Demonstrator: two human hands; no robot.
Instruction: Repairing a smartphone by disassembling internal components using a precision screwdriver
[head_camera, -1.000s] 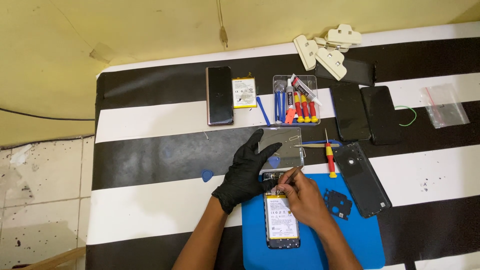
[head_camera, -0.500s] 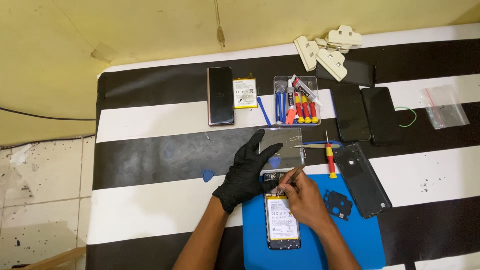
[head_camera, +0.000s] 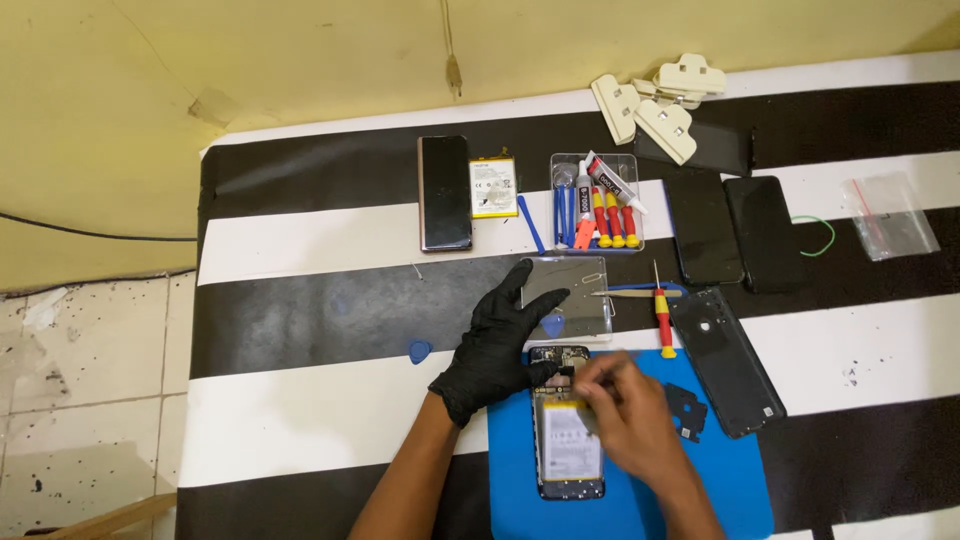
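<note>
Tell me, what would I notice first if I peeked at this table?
Probably the black-gloved left hand pressing the top of an opened phone on the blue mat, while the bare right hand, blurred, works over it. Next, the bold black-and-white striped cloth, and the clear tray of red-and-yellow screwdrivers near the middle back.

An opened phone (head_camera: 568, 445) with its back cover off lies flat and lengthwise on the blue mat (head_camera: 740, 490) at the near edge of the desk. Its pale battery shows in the middle, with dark circuitry at the far end.
</note>
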